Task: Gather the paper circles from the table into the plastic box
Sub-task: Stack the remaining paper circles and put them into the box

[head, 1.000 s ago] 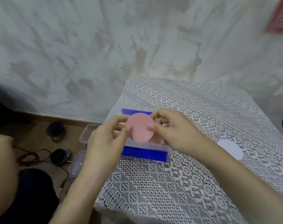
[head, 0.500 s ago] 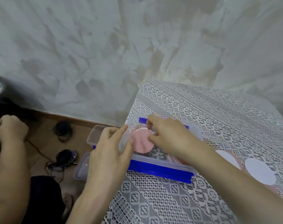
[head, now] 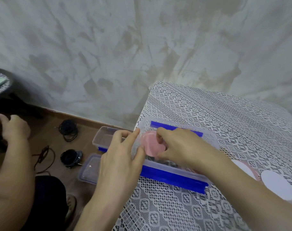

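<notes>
A clear plastic box [head: 210,137] with blue clips sits at the left edge of the lace-covered table [head: 225,110]. My right hand [head: 180,145] reaches into the box and pinches a pink paper circle [head: 150,145], tilted inside the left end. My left hand [head: 123,155] rests against the box's left end, its thumb touching the circle's lower edge. A white paper circle [head: 277,185] lies on the table to the right, beside another white one [head: 242,166] over a pink one, partly hidden by my right forearm.
On the floor to the left stand another clear box [head: 105,138] and a lid [head: 90,169], plus coiled black cables [head: 68,130]. Another person's hand and arm [head: 15,130] are at the far left. A plaster wall runs behind the table.
The pink circle has gone down from above the box into its left end, held by my right hand. My left hand moved to the box's end. The view has shifted left.
</notes>
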